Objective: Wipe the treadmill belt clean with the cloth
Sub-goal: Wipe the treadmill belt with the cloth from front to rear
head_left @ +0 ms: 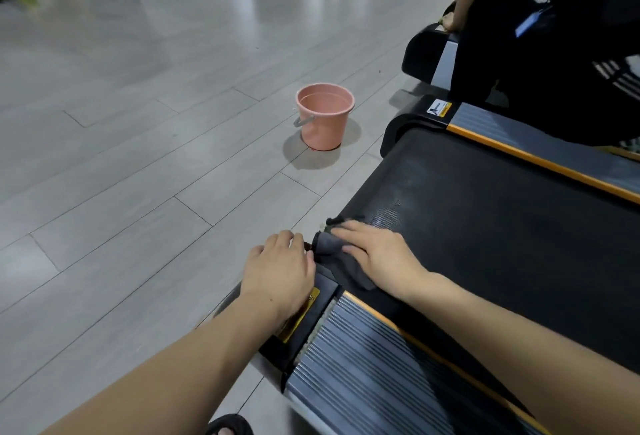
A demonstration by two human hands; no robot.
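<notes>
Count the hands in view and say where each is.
3. The left hand rests on the treadmill's rear end cap, the right hand presses the cloth on the belt, another person's hand upper right.

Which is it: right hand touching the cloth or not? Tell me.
Touching. The head view shows the right hand pressing flat on the cloth, fingers overlapping it.

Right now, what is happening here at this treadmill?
A person is wiping the treadmill belt near its rear end. The right hand presses a grey cloth flat on the belt, while the left hand rests on the corner cover. A pink bucket stands on the floor nearby.
</notes>
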